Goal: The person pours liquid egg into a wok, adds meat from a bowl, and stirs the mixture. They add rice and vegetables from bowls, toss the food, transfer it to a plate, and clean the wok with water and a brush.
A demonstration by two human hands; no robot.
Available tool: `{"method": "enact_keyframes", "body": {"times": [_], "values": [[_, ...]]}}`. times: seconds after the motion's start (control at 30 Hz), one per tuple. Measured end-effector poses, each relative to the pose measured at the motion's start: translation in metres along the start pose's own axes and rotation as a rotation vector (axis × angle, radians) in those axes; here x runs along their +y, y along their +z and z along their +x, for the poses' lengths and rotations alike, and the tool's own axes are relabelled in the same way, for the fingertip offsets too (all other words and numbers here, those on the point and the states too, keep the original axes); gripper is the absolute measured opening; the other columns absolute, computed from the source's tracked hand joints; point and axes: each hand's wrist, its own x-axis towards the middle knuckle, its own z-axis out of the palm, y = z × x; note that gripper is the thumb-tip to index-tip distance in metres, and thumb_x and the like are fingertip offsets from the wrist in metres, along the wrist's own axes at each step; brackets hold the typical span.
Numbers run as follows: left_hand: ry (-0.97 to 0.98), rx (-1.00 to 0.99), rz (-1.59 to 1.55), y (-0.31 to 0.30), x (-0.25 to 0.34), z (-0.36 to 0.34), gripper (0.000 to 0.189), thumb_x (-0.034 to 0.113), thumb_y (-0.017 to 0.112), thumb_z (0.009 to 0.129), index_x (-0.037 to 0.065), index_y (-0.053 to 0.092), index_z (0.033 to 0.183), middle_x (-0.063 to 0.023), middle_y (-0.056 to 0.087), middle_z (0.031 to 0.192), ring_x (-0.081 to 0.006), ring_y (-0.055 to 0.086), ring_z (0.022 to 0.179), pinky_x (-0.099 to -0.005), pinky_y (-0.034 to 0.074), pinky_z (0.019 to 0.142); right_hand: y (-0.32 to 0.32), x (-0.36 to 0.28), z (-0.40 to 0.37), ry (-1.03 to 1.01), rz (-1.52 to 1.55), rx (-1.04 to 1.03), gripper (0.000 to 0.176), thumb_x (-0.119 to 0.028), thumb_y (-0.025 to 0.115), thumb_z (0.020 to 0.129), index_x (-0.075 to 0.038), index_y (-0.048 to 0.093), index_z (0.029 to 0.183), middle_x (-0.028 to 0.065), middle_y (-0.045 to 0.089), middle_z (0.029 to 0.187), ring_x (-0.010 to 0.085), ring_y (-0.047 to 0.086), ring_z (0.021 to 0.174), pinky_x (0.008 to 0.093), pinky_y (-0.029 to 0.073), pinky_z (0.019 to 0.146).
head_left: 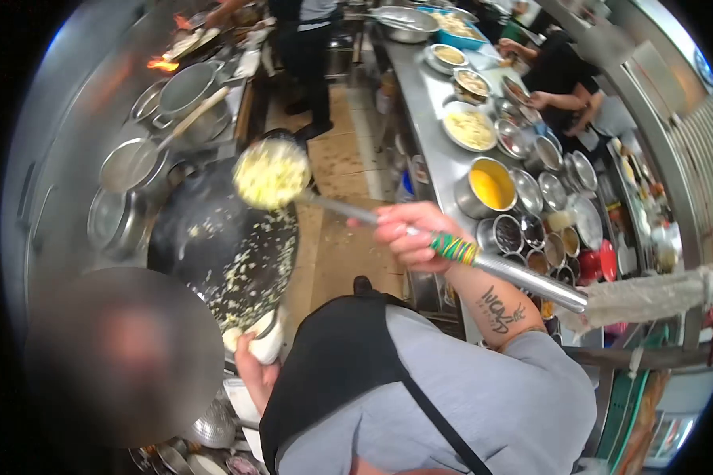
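My right hand (412, 233) is closed round the metal handle of a long ladle (345, 208), near green and yellow bands wound on it. The ladle's round bowl is heaped with pale yellow, chopped-looking food (273, 174), held above the far right rim of a large black wok (206, 237). Small pale bits of food are scattered over the wok's inside. At the wok's near edge my left hand (257, 370) grips a folded white cloth (266, 339) against the rim. The cloth hides part of the fingers and whatever lies under it.
Pots (188, 91) and a strainer (131, 165) stand left of the wok. A steel counter (428, 119) on the right carries bowls, a pot of yellow liquid (491, 186) and several tins. Flames (163, 63) rise at the far left. Other people stand ahead and far right.
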Motion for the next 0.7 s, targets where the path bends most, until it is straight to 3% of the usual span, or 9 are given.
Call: {"method": "enact_keyframes", "body": {"times": [0.07,0.13,0.2,0.27,0.33,0.43,0.53,0.57,0.7], "values": [[0.069,0.006,0.05,-0.002,0.001,0.0,0.04,0.01,0.053,0.081,-0.003,0.051,0.119,-0.0168,0.064,0.11,-0.0308,0.066,0.097,-0.0418,0.055,0.087,-0.009,-0.035,-0.04,-0.146,0.013,0.019,0.032,-0.015,0.042,0.098,0.002,0.045,0.125,-0.0027,0.046,0.071,0.0058,0.045,0.046,0.0233,0.04,0.037],[0.091,0.013,0.05,-0.004,-0.001,0.003,0.038,0.016,0.052,0.084,-0.005,0.057,0.115,-0.0182,0.067,0.107,-0.0323,0.066,0.097,-0.0423,0.053,0.089,-0.01,-0.071,-0.073,-0.35,-0.041,0.12,0.027,-0.017,0.044,0.098,0.004,0.05,0.113,-0.0034,0.045,0.067,0.0058,0.045,0.045,0.0223,0.038,0.037],[0.075,0.003,0.043,-0.003,0.0,0.002,0.037,0.017,0.052,0.084,-0.005,0.058,0.114,-0.0183,0.067,0.106,-0.0322,0.066,0.097,-0.042,0.053,0.089,-0.027,-0.122,-0.1,-0.48,-0.257,0.342,0.021,-0.017,0.045,0.096,0.003,0.053,0.095,-0.004,0.046,0.063,0.0054,0.044,0.045,0.0218,0.037,0.038],[0.065,0.026,0.032,-0.013,-0.001,0.008,0.038,0.019,0.053,0.083,-0.004,0.059,0.113,-0.0181,0.067,0.106,-0.0322,0.066,0.097,-0.0417,0.053,0.088,-0.02,-0.151,-0.109,-0.637,-0.698,0.862,0.016,-0.012,0.05,0.092,-0.002,0.052,0.08,-0.0011,0.05,0.061,0.0075,0.046,0.045,0.0234,0.038,0.039],[0.062,0.048,0.005,-0.011,-0.003,0.008,0.037,0.016,0.053,0.083,-0.004,0.056,0.114,-0.0176,0.066,0.107,-0.0316,0.066,0.097,-0.0412,0.053,0.088,-0.054,-0.19,-0.116,-0.813,-1.052,1.19,0.012,-0.009,0.055,0.085,0.002,0.056,0.087,0.0056,0.059,0.067,0.0114,0.054,0.048,0.027,0.043,0.043],[0.04,0.087,-0.063,-0.003,-0.004,0.001,0.037,0.01,0.052,0.082,-0.003,0.051,0.117,-0.0166,0.065,0.108,-0.0303,0.067,0.095,-0.0403,0.055,0.086,-0.107,-0.232,-0.127,-0.75,-1.354,1.553,0.028,-0.009,0.06,0.079,0.007,0.059,0.101,0.0189,0.067,0.083,0.0274,0.067,0.069,0.0363,0.053,0.061],[0.082,0.152,-0.003,-0.02,-0.009,0.011,0.04,0.024,0.053,0.084,-0.003,0.061,0.113,-0.0174,0.068,0.106,-0.0324,0.066,0.094,-0.0429,0.053,0.086,-0.182,-0.242,-0.127,-0.929,-1.799,1.886,0.032,-0.01,0.056,0.077,0.002,0.06,0.106,0.0233,0.067,0.094,0.0401,0.065,0.087,0.0435,0.052,0.079],[0.075,0.162,0.02,-0.005,-0.008,0.004,0.041,0.025,0.053,0.084,-0.003,0.061,0.114,-0.0172,0.068,0.106,-0.032,0.066,0.095,-0.043,0.053,0.087,-0.195,-0.243,-0.128,-0.75,-1.643,1.948,0.04,-0.011,0.056,0.076,-0.001,0.059,0.115,0.0277,0.063,0.109,0.0447,0.057,0.108,0.0449,0.044,0.095],[0.043,0.128,-0.066,0.01,-0.006,-0.003,0.034,0.013,0.054,0.084,-0.002,0.054,0.114,-0.017,0.066,0.108,-0.0303,0.066,0.097,-0.0399,0.055,0.087,-0.191,-0.224,-0.126,-0.548,-1.538,2.005,0.048,-0.01,0.053,0.079,0.0,0.052,0.126,0.0307,0.06,0.114,0.0434,0.057,0.111,0.0474,0.045,0.096]]}}
